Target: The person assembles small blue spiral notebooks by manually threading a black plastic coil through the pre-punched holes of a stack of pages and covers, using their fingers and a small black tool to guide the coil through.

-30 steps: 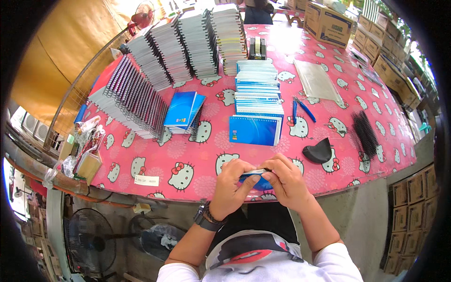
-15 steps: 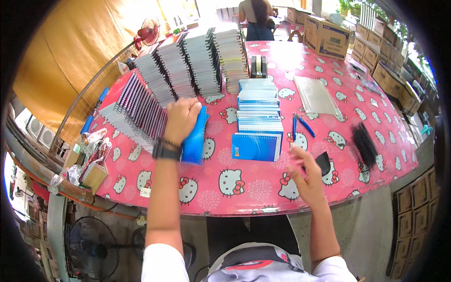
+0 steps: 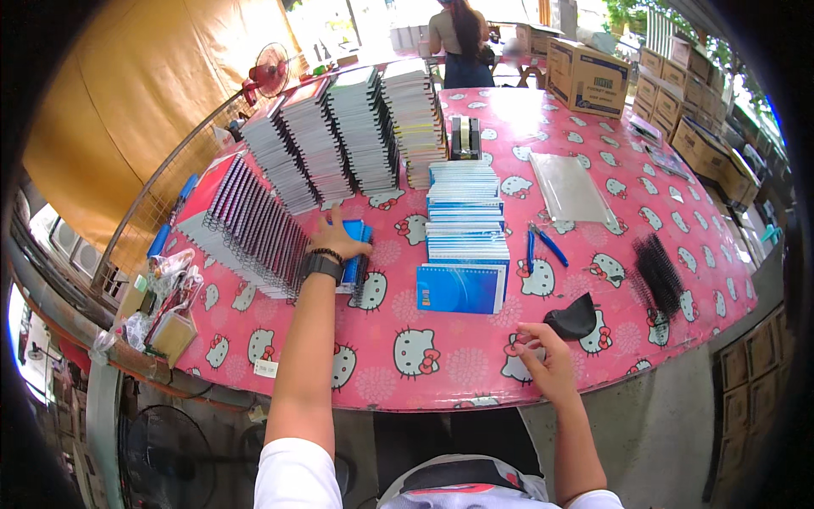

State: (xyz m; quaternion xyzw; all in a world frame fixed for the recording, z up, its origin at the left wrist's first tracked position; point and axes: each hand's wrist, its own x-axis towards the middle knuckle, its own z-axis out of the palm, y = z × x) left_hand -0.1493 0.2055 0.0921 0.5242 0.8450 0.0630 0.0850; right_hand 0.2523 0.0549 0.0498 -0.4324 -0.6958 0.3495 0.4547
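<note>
My left hand [image 3: 336, 244], with a dark watch and a bracelet on the wrist, rests with spread fingers on blue notebooks [image 3: 356, 231]. They lie against a leaning row of spiral-bound notebooks [image 3: 254, 216] on the left of the table, and the hand hides part of them. Near the front edge, my right hand [image 3: 547, 360] hovers with loosely bent fingers apart and nothing in them. Between the hands is a fanned row of blue-covered notepads [image 3: 460, 288]. A black half-round piece [image 3: 572, 318] lies just beyond my right hand, and blue-handled pliers [image 3: 544, 248] are farther back.
Tall notebook stacks [image 3: 365, 131] stand at the back left, beside a tape dispenser [image 3: 465, 138]. To the right lie a clear plastic sheet [image 3: 570, 187] and black wire coils [image 3: 659, 276]. Cardboard boxes [image 3: 585, 78] and another person [image 3: 459, 42] are beyond the pink-covered table [image 3: 466, 360].
My left hand has gone from a closed grip on a blue notebook to spread fingers over it, and the notebook sits closer to the row. My right hand has drawn slightly toward me.
</note>
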